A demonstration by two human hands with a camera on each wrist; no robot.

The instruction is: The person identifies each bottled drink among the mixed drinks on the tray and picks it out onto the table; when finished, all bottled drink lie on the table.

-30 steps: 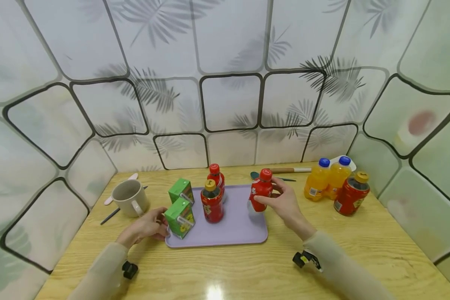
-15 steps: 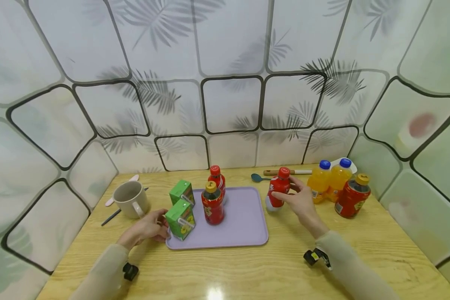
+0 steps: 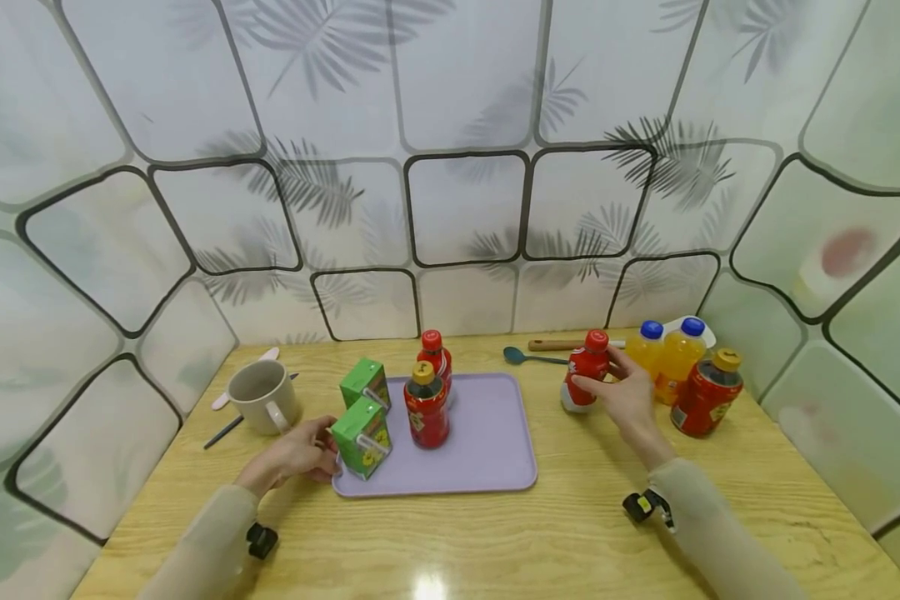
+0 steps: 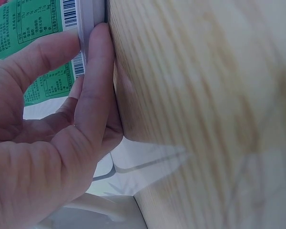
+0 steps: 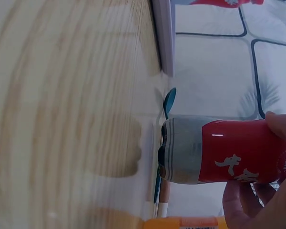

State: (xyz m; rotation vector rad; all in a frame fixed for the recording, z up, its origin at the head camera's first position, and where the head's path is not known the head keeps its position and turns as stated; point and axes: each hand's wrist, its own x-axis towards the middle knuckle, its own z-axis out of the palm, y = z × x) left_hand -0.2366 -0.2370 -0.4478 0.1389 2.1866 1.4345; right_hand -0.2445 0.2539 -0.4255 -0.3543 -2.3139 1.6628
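In the head view my right hand [image 3: 630, 404] grips a red-capped drink bottle [image 3: 587, 367] by its red label, right of the tray. The right wrist view shows this bottle's clear base [image 5: 183, 151] close over the table, with fingers and thumb round the upper part. My left hand [image 3: 300, 454] pinches the left rim of a lilac tray [image 3: 487, 433], thumb against a green drink carton [image 4: 47, 90] in the left wrist view. On the tray stand the front carton [image 3: 363, 442], a rear carton [image 3: 363, 382], a gold-capped dark bottle [image 3: 427, 412] and another red-capped bottle [image 3: 437, 358].
A grey mug [image 3: 258, 398] stands at the left beside a dark thin utensil and a pink spoon [image 3: 270, 354]. Behind my right hand lie a teal spoon [image 3: 516, 357] and a wooden-handled utensil [image 3: 555, 344]. Orange bottles [image 3: 678, 358] and a gold-capped bottle [image 3: 705, 396] stand at right.
My right hand has carried the red-capped bottle from over the tray's right side to the right, past its edge. The left hand and the tray have stayed in place.
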